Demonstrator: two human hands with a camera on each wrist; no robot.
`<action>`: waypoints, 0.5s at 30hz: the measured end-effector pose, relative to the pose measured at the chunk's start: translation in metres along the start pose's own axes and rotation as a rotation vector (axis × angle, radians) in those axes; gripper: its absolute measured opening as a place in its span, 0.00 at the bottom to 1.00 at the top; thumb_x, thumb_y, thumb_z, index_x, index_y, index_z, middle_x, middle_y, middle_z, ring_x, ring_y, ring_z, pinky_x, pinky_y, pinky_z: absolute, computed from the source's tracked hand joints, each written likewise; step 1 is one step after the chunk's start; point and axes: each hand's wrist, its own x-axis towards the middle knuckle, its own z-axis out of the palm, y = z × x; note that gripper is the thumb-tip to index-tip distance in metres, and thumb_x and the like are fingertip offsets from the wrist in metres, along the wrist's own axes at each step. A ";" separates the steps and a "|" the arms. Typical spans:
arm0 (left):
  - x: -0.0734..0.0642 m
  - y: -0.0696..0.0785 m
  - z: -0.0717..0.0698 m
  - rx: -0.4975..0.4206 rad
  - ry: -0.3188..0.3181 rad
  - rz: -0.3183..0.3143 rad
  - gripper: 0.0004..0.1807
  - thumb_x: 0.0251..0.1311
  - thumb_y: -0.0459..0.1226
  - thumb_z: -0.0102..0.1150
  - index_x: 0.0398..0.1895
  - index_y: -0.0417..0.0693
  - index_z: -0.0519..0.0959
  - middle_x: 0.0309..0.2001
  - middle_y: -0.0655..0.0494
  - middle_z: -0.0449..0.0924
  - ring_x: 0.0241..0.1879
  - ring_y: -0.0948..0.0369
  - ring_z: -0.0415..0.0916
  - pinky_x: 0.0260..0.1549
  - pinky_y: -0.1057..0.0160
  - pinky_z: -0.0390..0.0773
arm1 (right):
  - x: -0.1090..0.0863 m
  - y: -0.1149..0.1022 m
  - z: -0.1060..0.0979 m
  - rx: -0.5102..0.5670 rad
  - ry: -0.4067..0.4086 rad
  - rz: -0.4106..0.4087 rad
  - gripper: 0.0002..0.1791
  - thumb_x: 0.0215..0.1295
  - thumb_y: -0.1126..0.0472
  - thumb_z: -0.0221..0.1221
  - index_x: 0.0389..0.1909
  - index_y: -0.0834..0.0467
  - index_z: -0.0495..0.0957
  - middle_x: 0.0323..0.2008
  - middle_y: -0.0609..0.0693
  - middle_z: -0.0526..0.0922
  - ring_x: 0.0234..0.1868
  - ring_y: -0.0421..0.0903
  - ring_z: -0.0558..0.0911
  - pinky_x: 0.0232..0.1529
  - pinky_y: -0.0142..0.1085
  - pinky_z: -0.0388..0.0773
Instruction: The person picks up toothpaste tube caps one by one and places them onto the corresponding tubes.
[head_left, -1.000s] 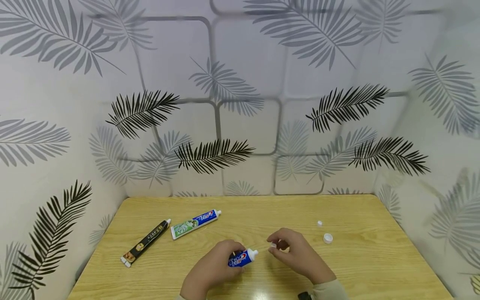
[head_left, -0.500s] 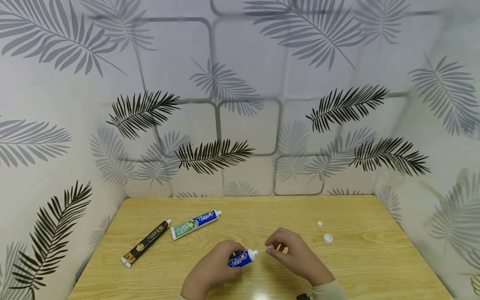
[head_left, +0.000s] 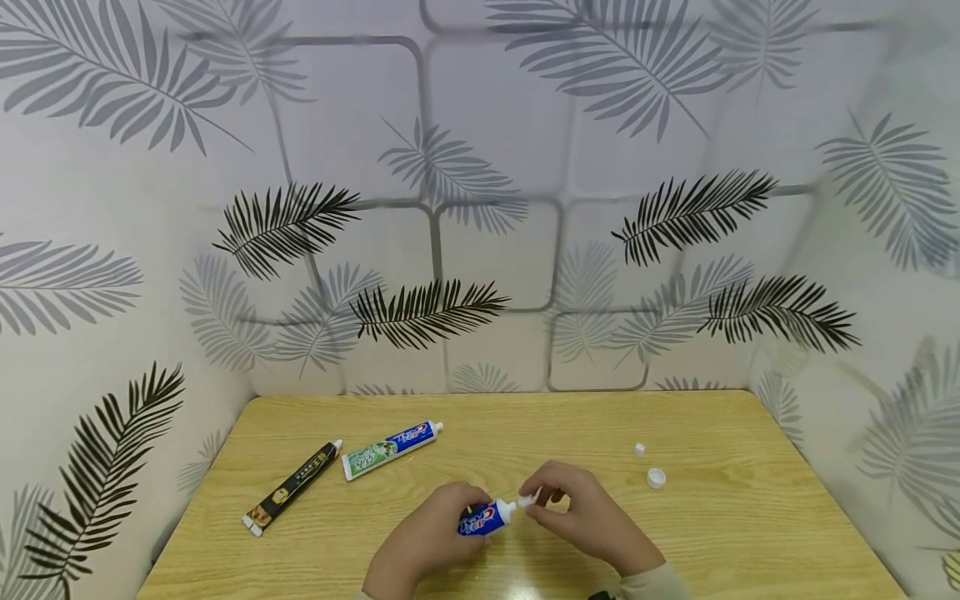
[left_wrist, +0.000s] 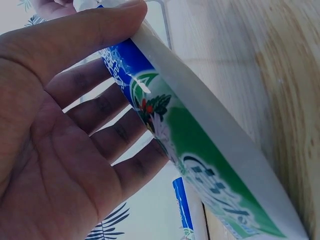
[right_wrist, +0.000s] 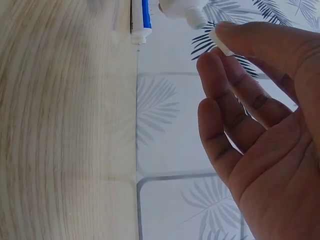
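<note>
My left hand [head_left: 435,533] grips a blue, white and green toothpaste tube [left_wrist: 200,145] near its nozzle end, thumb on one face and fingers behind. The tube's uncapped white nozzle [right_wrist: 196,18] points right, toward my other hand. Between thumb and fingertips, my right hand [head_left: 573,508] pinches a small white cap [right_wrist: 221,43]. In the head view the cap is right at the nozzle's tip; the right wrist view shows a narrow gap between them.
A second blue and green toothpaste tube [head_left: 392,450] lies behind the left hand. Left of it is a black tube [head_left: 292,487]. Two loose white caps, a small one [head_left: 640,449] and a larger one [head_left: 656,477], lie at the right on the wooden table [head_left: 750,542].
My right hand has moved left, bringing the pinched cap up to the tube's nozzle. The left hand and its tube have stayed nearly still.
</note>
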 end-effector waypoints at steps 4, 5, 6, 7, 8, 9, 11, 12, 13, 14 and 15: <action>-0.001 0.001 0.000 0.002 -0.001 0.011 0.19 0.58 0.36 0.77 0.53 0.47 0.87 0.48 0.61 0.86 0.49 0.65 0.79 0.54 0.59 0.81 | 0.001 -0.001 0.002 0.023 -0.018 0.018 0.07 0.71 0.59 0.69 0.47 0.47 0.86 0.44 0.43 0.88 0.40 0.36 0.85 0.44 0.39 0.84; 0.000 0.001 0.000 0.002 -0.005 0.012 0.19 0.58 0.36 0.77 0.53 0.47 0.87 0.48 0.61 0.86 0.49 0.66 0.79 0.54 0.59 0.81 | 0.001 -0.001 0.003 0.021 -0.021 0.017 0.07 0.72 0.58 0.69 0.47 0.47 0.86 0.44 0.42 0.88 0.40 0.36 0.85 0.44 0.38 0.84; 0.000 0.001 0.000 0.004 -0.008 0.013 0.19 0.58 0.36 0.77 0.54 0.47 0.87 0.48 0.60 0.86 0.49 0.65 0.79 0.54 0.59 0.81 | 0.002 0.000 0.004 0.017 -0.021 0.015 0.07 0.71 0.59 0.69 0.47 0.47 0.86 0.44 0.42 0.88 0.40 0.36 0.85 0.44 0.38 0.83; 0.000 0.001 0.000 0.007 -0.011 0.016 0.20 0.57 0.35 0.77 0.54 0.46 0.87 0.49 0.60 0.86 0.49 0.66 0.79 0.54 0.59 0.82 | 0.002 0.000 0.004 0.014 -0.022 0.013 0.07 0.71 0.59 0.69 0.47 0.48 0.86 0.44 0.42 0.88 0.40 0.36 0.85 0.44 0.38 0.83; 0.000 0.001 0.000 0.007 -0.015 0.015 0.20 0.57 0.35 0.77 0.54 0.46 0.87 0.49 0.60 0.86 0.49 0.66 0.79 0.54 0.59 0.82 | 0.002 0.000 0.005 0.012 -0.023 0.012 0.07 0.71 0.59 0.69 0.47 0.48 0.86 0.44 0.42 0.88 0.40 0.35 0.85 0.44 0.37 0.83; 0.000 0.001 0.000 0.006 -0.017 0.015 0.20 0.57 0.35 0.77 0.54 0.46 0.87 0.49 0.60 0.86 0.49 0.66 0.79 0.54 0.59 0.82 | 0.002 0.000 0.005 0.009 -0.023 0.009 0.07 0.71 0.60 0.70 0.47 0.48 0.86 0.44 0.42 0.88 0.40 0.35 0.84 0.44 0.36 0.83; 0.000 0.002 -0.001 0.003 -0.021 0.011 0.21 0.57 0.35 0.77 0.54 0.46 0.87 0.49 0.60 0.86 0.49 0.66 0.79 0.54 0.59 0.82 | 0.002 0.000 0.005 0.007 -0.025 0.006 0.07 0.71 0.60 0.69 0.47 0.49 0.86 0.44 0.42 0.88 0.40 0.35 0.84 0.44 0.36 0.82; 0.000 0.002 -0.001 0.000 -0.021 0.010 0.21 0.57 0.35 0.77 0.55 0.46 0.87 0.49 0.60 0.86 0.49 0.66 0.79 0.54 0.59 0.82 | 0.002 0.001 0.006 0.007 -0.027 0.006 0.07 0.71 0.61 0.69 0.47 0.49 0.86 0.44 0.42 0.88 0.40 0.35 0.84 0.44 0.36 0.82; 0.000 0.002 -0.001 0.000 -0.022 0.006 0.21 0.57 0.35 0.77 0.55 0.47 0.87 0.49 0.60 0.86 0.49 0.66 0.79 0.54 0.59 0.82 | 0.002 0.001 0.006 0.009 -0.029 0.006 0.07 0.71 0.61 0.69 0.47 0.50 0.86 0.44 0.43 0.88 0.40 0.35 0.84 0.44 0.36 0.82; 0.000 0.002 -0.002 -0.002 -0.023 0.003 0.21 0.57 0.35 0.77 0.55 0.47 0.87 0.49 0.60 0.86 0.49 0.66 0.79 0.54 0.59 0.82 | 0.002 0.001 0.006 0.009 -0.032 0.005 0.07 0.71 0.61 0.69 0.47 0.50 0.86 0.44 0.43 0.88 0.40 0.35 0.84 0.44 0.36 0.82; 0.000 0.002 -0.002 -0.003 -0.025 0.002 0.21 0.57 0.35 0.77 0.55 0.47 0.87 0.49 0.60 0.86 0.49 0.66 0.79 0.53 0.59 0.82 | 0.002 0.001 0.006 0.009 -0.035 0.005 0.07 0.71 0.61 0.69 0.47 0.49 0.86 0.44 0.43 0.88 0.40 0.35 0.84 0.44 0.36 0.82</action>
